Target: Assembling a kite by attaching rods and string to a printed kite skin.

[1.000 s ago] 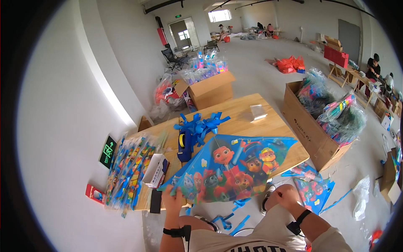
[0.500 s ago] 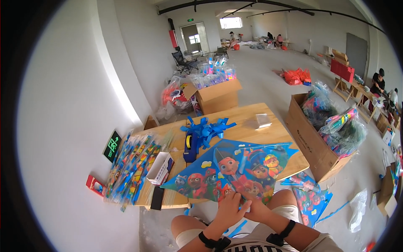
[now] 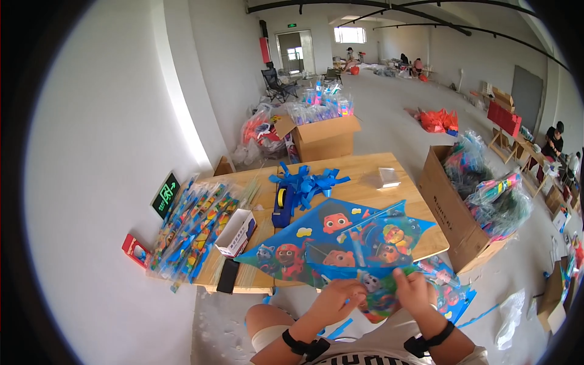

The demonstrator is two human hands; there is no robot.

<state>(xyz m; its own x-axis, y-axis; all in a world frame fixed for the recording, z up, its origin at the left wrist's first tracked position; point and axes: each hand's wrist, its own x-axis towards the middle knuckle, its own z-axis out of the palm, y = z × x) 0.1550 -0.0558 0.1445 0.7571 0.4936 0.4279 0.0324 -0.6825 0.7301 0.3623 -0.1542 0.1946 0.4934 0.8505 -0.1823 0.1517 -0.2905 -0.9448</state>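
Observation:
A blue kite printed with cartoon dogs lies over the front of a wooden table, its near part hanging past the edge above my lap. My left hand pinches its near edge, fingers curled toward the sheet. My right hand grips a folded part of the same sheet a little further right; the fingertips are partly hidden. Between the hands the sheet bunches and tilts up. A thin rod runs across the kite's right half. More blue printed kite sheets lie low at the right, beside my knee.
On the table are packed kites, a white carton, a black phone, a blue tape dispenser, blue ribbons and a clear plastic case. Full cardboard boxes stand behind and right. People sit further off.
My hands have moved apart, the right one up and to the right, lifting and folding the kite's near part. The rod and the sheet's right half have shifted. My view has turned slightly.

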